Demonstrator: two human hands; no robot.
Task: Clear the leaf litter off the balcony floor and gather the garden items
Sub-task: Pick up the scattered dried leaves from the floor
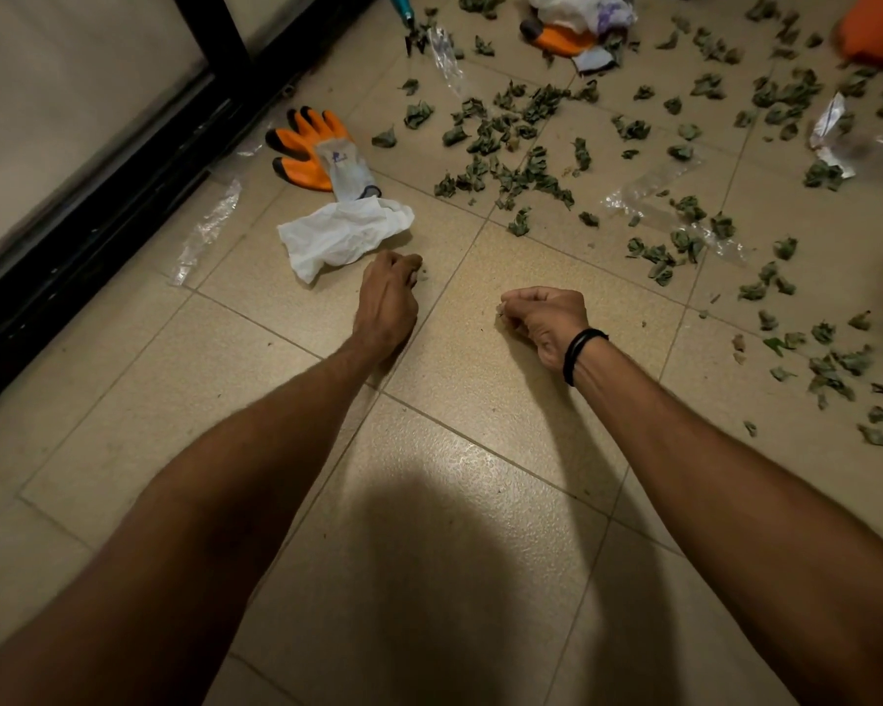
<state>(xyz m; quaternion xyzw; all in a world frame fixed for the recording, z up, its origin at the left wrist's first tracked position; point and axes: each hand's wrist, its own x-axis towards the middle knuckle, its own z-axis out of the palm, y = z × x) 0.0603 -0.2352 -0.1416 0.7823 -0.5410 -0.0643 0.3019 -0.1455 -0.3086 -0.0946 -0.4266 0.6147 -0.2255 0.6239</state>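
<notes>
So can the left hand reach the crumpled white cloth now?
Probably yes: the left hand sits right beside the crumpled white cloth, nothing lies between or on top, though its fingers are curled.

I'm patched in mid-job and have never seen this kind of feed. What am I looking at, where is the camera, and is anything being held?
No machine here: a person works with bare hands, and the single picture comes from a camera on their head, looking down at a tiled floor. The left hand has its fingers curled down at the floor beside crumpled white material; whether it pinches anything is unclear. The right hand, wearing a black wristband, is curled around a small leaf scrap. Dry green leaves lie scattered ahead and to the right, with an orange work glove and clear plastic scraps near the dark door frame.
</notes>
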